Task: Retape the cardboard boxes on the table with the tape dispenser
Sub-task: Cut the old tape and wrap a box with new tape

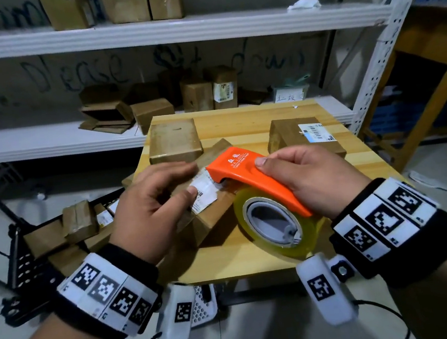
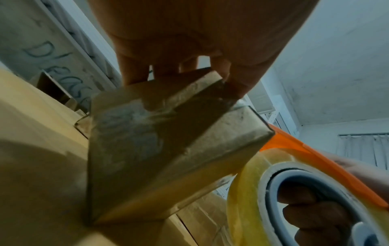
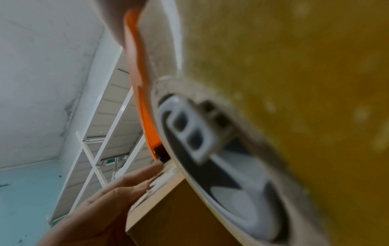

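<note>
In the head view my left hand (image 1: 175, 187) holds a tilted cardboard box (image 1: 216, 212) at the middle of the wooden table (image 1: 368, 158), thumb on its white label (image 1: 205, 189). My right hand (image 1: 287, 174) grips the orange tape dispenser (image 1: 245, 171), whose nose lies on the box by the label. Its yellowish tape roll (image 1: 275, 222) hangs toward me. The left wrist view shows my fingers (image 2: 134, 69) round the box (image 2: 157, 141), with the dispenser (image 2: 315, 158) at the right. In the right wrist view the tape roll (image 3: 294, 83) fills the frame, with the left hand (image 3: 109, 199) on the box (image 3: 179, 216).
Two more cardboard boxes stand on the table, one at the back left (image 1: 174, 141) and one at the back right (image 1: 296, 136). A black crate (image 1: 24, 264) with several boxes sits low on the left. White shelving (image 1: 46, 139) with boxes runs behind. A wooden frame (image 1: 430, 84) stands at the right.
</note>
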Available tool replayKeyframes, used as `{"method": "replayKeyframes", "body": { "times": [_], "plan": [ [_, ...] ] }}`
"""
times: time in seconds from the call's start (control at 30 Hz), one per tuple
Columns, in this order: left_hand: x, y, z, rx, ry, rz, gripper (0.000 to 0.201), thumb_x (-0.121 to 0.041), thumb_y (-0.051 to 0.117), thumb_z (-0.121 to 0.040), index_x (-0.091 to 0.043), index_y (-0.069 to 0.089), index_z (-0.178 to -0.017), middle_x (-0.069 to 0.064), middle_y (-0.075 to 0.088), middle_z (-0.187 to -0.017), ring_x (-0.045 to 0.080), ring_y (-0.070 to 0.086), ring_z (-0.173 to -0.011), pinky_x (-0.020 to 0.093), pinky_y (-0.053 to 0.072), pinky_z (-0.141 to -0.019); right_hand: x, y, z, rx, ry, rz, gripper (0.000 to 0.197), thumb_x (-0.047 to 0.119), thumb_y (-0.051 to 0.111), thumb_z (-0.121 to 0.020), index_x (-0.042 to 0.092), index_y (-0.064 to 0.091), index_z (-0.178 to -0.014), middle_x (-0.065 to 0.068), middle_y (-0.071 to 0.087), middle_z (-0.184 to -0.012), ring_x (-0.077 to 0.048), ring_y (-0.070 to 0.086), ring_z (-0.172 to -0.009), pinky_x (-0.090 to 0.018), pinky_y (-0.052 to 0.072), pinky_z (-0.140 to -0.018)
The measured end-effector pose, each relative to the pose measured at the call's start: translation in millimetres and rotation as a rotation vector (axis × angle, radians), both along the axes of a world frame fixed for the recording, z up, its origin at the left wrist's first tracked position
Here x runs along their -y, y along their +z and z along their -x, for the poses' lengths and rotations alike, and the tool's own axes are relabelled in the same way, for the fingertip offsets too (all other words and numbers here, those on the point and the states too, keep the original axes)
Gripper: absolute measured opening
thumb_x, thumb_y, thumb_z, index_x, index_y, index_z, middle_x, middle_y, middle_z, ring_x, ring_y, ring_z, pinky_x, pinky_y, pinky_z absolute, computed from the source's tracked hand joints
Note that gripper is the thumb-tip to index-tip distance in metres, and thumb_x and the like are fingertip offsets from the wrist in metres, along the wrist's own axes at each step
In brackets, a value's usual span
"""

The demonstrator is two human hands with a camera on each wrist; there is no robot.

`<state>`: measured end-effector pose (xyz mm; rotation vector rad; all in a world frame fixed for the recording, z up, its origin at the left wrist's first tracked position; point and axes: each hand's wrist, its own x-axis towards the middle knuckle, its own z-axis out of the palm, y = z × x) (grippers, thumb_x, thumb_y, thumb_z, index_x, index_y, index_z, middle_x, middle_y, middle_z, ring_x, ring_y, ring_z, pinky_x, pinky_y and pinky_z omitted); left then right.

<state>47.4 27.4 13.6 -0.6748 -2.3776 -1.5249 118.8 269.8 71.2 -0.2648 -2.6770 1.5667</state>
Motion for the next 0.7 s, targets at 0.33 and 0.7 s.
{"method": "replayKeyframes", "body": {
  "times": [0.33,0.7],
  "plan": [
    [-3,7,-12,-0.087,0.012,0.406,0.114,-0.093,0.074,-0.042,-0.027,0.054,-0.133,-0.015,0.061,-0.131,0.002,0.059,-0.116,0.028,0.051,-0.098,3,2,-1,0.007,-0.026,-0.041,0.039,0.061,0.06,-0.094,0.026,0.078,-0.096,-0.001,0.08,-0.08,-0.021,0.078,-0.073,-0.05,0.064,-0.085],
    [-9,-2,-6,-0.048,0.12,0.477,0.119,-0.081,0.072,-0.045,-0.026,0.046,-0.148,-0.006,0.069,-0.13,0.015,0.066,-0.112,0.031,0.054,-0.092,-3,8,-10,0.033,0.017,-0.019,0.036,0.057,0.063,-0.094,0.026,0.08,-0.095,-0.003,0.081,-0.082,-0.023,0.079,-0.076,-0.055,0.061,-0.09]
  ]
}}
